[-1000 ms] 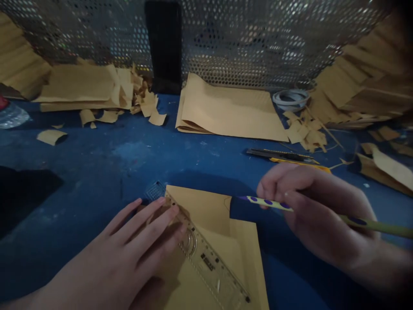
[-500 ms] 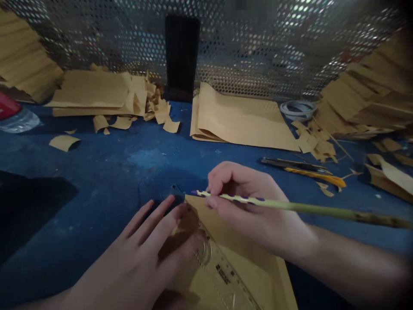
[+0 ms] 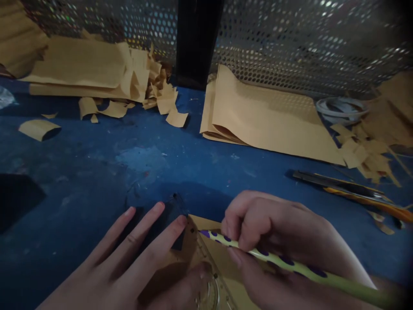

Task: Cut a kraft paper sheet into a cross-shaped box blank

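My left hand (image 3: 129,262) lies with its fingers spread, index finger and thumb pressing on a clear plastic ruler (image 3: 217,275). The ruler lies slanted over a sheet of brown paper (image 3: 206,223) at the bottom of the view. In my right hand (image 3: 287,232), to the right of the ruler, is a light green pencil with purple spots (image 3: 277,260), pinched between thumb and fingers. Its tip is at the ruler's edge near the paper's top corner; whether it touches the paper I cannot tell.
On the blue table (image 3: 145,159), folded brown paper (image 3: 274,120) lies at the back right and a paper stack (image 3: 84,64) at the back left. Scraps (image 3: 364,150), a tape roll (image 3: 342,110) and a cutter (image 3: 338,183) are on the right. A black phone (image 3: 197,43) stands against perforated metal.
The view has moved closer to the table. My right hand has brought the pencil tip down beside the ruler's edge. My left hand's fingers are spread wider, still on the ruler.
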A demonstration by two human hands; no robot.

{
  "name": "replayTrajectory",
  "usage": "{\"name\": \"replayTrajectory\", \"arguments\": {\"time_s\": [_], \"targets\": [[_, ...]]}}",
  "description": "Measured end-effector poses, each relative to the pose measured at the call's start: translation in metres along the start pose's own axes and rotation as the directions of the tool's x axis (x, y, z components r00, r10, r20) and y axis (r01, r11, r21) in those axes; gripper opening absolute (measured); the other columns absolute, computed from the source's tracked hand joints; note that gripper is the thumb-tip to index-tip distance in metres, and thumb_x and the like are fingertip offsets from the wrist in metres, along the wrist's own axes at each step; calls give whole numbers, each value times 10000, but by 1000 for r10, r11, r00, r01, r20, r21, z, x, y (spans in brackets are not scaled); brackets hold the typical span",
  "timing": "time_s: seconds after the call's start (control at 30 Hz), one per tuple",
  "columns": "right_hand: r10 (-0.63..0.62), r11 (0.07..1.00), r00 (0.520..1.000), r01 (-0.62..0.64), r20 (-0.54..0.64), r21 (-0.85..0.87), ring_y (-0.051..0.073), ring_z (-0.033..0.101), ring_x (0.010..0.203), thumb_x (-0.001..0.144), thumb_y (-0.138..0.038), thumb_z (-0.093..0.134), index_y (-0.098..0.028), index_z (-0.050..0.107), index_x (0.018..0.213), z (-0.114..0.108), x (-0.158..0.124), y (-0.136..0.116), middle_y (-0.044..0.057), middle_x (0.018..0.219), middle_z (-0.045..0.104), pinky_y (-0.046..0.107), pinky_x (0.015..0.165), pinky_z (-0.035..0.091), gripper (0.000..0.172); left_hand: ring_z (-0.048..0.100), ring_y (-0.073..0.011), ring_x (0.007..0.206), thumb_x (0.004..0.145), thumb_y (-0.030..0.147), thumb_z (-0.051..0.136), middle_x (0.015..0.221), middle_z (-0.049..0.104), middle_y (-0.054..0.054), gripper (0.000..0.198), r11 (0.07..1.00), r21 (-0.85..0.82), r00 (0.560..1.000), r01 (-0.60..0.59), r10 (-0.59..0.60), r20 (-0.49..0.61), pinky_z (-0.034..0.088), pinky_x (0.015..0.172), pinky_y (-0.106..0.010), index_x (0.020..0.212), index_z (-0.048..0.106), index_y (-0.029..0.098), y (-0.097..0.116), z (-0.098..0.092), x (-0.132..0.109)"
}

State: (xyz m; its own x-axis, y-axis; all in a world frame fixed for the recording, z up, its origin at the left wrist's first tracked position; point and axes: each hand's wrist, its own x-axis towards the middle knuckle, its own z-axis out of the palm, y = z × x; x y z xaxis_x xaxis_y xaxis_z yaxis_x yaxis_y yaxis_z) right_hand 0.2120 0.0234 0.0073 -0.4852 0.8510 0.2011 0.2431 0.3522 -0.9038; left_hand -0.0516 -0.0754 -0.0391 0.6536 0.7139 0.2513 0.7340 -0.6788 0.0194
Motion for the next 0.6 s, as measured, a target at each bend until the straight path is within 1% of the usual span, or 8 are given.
{"name": "replayTrajectory", "arguments": {"time_s": [0.07,0.13,0.2,0.27,0.33,0.5,0.6], "targets": [[15,1000,1000,-15,-14,-5,50,684,615,675,22,682,-225,566,740,1,0,0,-64,782,706,131,568,535,281,447,-379,1642,1046,731,609,1803,389,19,664,1000,0,1000,13,-13,8,415,1348,-609,1627,551,414,0,2,-1],[19,1000,1000,-19,-8,-14,47,674,609,692,7,681,-223,567,733,2,0,0,-64,769,703,126,557,526,260,414,-396,1660,1038,735,622,1783,426,10,664,1000,1,1000,12,-12,-1,388,1359,-630,1613,573,404,0,3,-3],[20,1000,1000,-20,-6,-21,43,665,602,707,8,670,-219,561,721,1,-1,-1,-66,744,693,118,547,516,252,343,-401,1694,1045,742,605,1766,453,-7,673,1000,13,1000,-11,11,-27,312,1391,-638,1626,560,406,0,4,-3],[24,1000,1000,-24,0,-19,42,669,609,703,20,663,-216,554,714,0,-1,0,-67,735,689,112,559,521,260,279,-390,1719,1063,732,583,1754,469,-13,682,998,31,998,-47,48,-36,234,1421,-616,1661,515,413,-1,4,-3],[31,999,999,-31,21,-14,44,684,625,685,32,663,-212,557,712,-1,-1,0,-63,750,701,108,574,531,268,250,-385,1728,1076,702,587,1745,480,-11,681,996,54,997,-69,71,-29,197,1433,-598,1685,478,417,-2,4,-2],[35,999,999,-34,20,-27,48,695,614,684,32,659,-210,570,690,-2,2,0,-50,750,709,105,554,524,258,252,-401,1725,1069,734,573,1734,497,5,685,995,64,997,-78,79,-3,205,1430,-617,1667,508,408,-3,3,0],[44,998,997,-41,57,-52,39,687,620,699,40,677,-219,573,728,-3,0,0,-56,810,726,101,530,502,280,245,-405,1727,1055,759,578,1731,500,7,708,995,59,997,-76,77,-12,203,1432,-620,1666,510,407,-2,2,1]]}}
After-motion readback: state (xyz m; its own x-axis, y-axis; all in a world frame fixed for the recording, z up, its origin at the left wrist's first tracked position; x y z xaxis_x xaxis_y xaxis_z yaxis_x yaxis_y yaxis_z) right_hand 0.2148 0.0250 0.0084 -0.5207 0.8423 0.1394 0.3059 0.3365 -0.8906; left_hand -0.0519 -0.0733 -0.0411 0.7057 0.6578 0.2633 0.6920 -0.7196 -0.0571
